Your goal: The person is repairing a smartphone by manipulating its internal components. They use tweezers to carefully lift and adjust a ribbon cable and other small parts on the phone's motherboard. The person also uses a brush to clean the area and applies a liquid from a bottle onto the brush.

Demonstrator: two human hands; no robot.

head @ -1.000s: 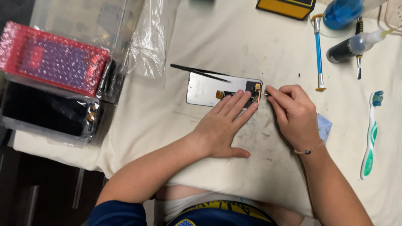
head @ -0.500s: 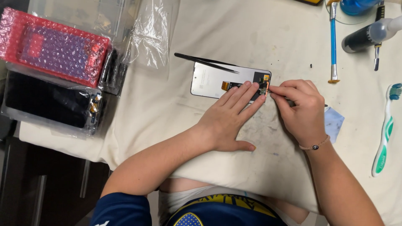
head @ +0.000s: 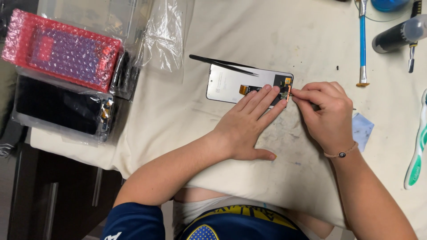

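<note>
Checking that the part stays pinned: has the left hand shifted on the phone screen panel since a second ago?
No. The left hand still presses the phone screen panel, fingers at its connector end.

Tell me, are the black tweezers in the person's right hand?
No, the black tweezers lie untouched across the phone screen panel's top edge.

Left hand lying flat, palm down, fingers stretching forward. Right hand curling, fingertips pinching together; both forearms angling inward.

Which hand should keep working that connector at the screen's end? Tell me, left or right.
Right. The right hand pinches a thin tool with its tip at the connector, while the left hand lies flat, fingers pressing the phone screen panel steady.
</note>
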